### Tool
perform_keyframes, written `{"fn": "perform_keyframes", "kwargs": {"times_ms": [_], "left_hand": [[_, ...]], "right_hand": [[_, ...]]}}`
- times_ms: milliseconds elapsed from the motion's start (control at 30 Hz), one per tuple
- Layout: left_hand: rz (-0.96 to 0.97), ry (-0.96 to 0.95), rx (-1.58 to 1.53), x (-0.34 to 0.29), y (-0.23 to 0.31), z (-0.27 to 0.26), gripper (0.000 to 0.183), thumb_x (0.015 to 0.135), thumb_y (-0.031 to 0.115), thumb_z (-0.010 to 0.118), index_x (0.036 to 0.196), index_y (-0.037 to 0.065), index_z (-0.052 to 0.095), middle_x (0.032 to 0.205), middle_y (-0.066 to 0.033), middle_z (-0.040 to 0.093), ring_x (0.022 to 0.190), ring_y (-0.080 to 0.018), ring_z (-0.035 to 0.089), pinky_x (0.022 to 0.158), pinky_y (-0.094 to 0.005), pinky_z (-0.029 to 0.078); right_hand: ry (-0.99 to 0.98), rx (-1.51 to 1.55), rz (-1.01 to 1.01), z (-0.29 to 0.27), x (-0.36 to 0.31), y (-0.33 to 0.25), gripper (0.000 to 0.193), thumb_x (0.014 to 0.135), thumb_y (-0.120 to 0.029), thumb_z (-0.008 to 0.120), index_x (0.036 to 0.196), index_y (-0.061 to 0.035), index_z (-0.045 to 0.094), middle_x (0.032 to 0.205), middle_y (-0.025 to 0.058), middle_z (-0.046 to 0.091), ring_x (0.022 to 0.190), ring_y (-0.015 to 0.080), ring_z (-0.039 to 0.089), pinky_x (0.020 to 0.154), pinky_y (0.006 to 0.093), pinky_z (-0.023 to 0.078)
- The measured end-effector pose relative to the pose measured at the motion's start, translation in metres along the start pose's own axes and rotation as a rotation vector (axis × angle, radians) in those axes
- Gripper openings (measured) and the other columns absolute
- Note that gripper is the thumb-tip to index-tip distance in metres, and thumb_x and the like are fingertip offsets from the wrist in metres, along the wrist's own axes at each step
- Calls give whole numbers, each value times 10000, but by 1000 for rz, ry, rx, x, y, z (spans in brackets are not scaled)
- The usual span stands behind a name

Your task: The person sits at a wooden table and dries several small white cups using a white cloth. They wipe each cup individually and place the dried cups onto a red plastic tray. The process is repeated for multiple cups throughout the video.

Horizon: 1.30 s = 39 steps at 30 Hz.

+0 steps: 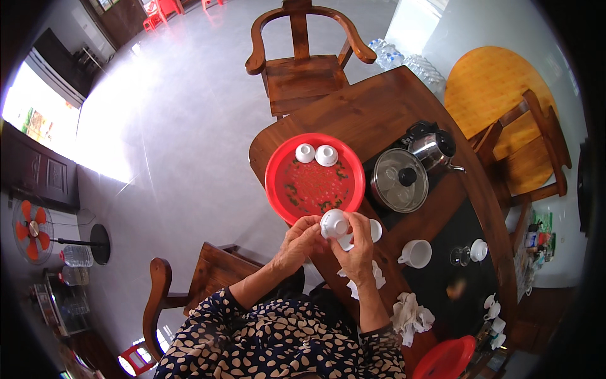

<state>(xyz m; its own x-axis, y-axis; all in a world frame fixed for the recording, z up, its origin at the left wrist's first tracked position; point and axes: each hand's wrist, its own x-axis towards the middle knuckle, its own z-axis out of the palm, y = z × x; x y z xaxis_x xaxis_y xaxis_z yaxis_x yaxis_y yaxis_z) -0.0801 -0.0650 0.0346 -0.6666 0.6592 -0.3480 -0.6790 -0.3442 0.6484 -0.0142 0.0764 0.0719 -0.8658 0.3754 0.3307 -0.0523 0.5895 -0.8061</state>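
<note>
A small white teacup [332, 223] is held between my two hands, its foot ring turned up toward me. My left hand [295, 245] grips its left side with fingers and thumb. On the other side, the fingers of my right hand [357, 252] close round the rim. Just ahead is a red basin [272, 180] with a patterned bottom, its near rim close to my fingers. Two white cups, a smaller one [305, 153] and a larger one [327, 155], rest bottom up at its far side. Another white cup [376, 230], partly hidden, stands beside my right hand.
On the wooden table [353, 104] are a glass-lidded pot [399, 181], a steel kettle [432, 150], a white mug [415, 254] and crumpled tissues [412, 318]. A second red basin [447, 358] sits near right. Wooden chairs stand at the far side [303, 79] and left [214, 271].
</note>
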Motion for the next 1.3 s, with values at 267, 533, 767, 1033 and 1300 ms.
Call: {"fn": "perform_keyframes", "kwargs": {"times_ms": [267, 533, 767, 1033, 1300], "left_hand": [[255, 272, 609, 30, 7, -33, 172, 903, 114, 601, 1051, 29, 586, 818, -4, 605, 765, -82, 544, 695, -244, 467], [255, 291, 870, 44, 17, -31, 170, 855, 112, 636, 1006, 39, 607, 821, -38, 618, 753, -140, 575, 678, -270, 477], [248, 255, 1052, 46, 21, -28, 157, 837, 84, 644, 984, 39, 610, 851, -67, 641, 790, -163, 612, 634, -291, 478], [310, 215, 1161, 47, 21, -30, 176, 807, 69, 663, 970, 43, 603, 853, -80, 634, 768, -200, 628, 625, -302, 481], [527, 200, 1269, 38, 9, -20, 239, 793, 48, 667, 1018, 41, 585, 911, -110, 595, 762, -270, 616, 663, -336, 493]], "right_hand": [[-20, -293, 143, 31, 55, 43, 587, 684, -124, 757, 1213, -80, 506, 1182, 118, 543, 1063, 339, 540, 816, 465, 445], [-42, -671, 194, 53, 94, 80, 574, 668, -156, 769, 1170, -103, 495, 1114, 85, 542, 980, 311, 539, 760, 469, 452], [-88, -721, 149, 64, 106, 102, 553, 654, -98, 749, 1145, -61, 496, 1058, 120, 530, 946, 323, 543, 758, 453, 468], [-92, -744, 136, 68, 102, 113, 577, 667, -92, 748, 1187, -25, 508, 1066, 132, 525, 955, 334, 540, 765, 448, 466], [-39, -590, 70, 36, 100, 79, 508, 714, -100, 736, 1158, -24, 502, 1037, 153, 543, 957, 341, 554, 807, 429, 476]]}}
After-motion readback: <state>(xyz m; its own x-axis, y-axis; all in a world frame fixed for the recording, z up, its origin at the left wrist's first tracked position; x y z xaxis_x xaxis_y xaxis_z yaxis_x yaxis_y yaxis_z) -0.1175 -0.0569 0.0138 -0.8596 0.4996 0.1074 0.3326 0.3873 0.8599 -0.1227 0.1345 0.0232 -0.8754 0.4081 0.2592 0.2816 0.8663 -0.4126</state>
